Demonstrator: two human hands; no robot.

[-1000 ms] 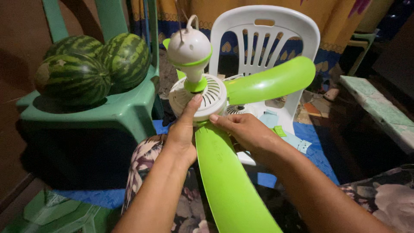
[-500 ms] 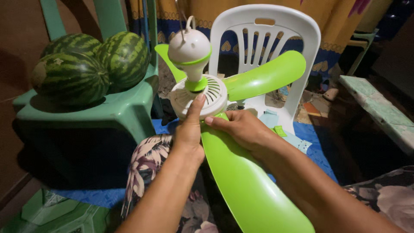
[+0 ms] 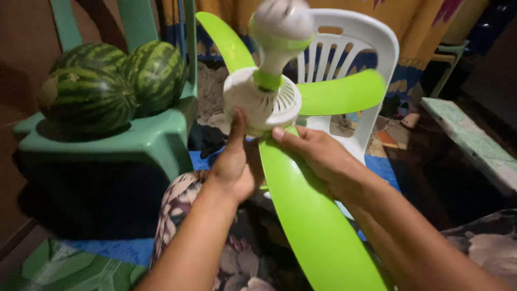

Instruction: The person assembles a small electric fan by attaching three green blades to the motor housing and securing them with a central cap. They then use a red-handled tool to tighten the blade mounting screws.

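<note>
Fan's white top (image 3: 281,19) motion-blurred; near blade (image 3: 318,226) cut off below.

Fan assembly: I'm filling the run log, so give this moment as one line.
left hand: on fan hub | right hand: on near blade root | watermelons on green chair

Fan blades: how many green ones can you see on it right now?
3. One fan blade runs down toward the camera beside the right hand; one points right, before the white chair; one points up-left behind the motor housing. More may be hidden.
</note>
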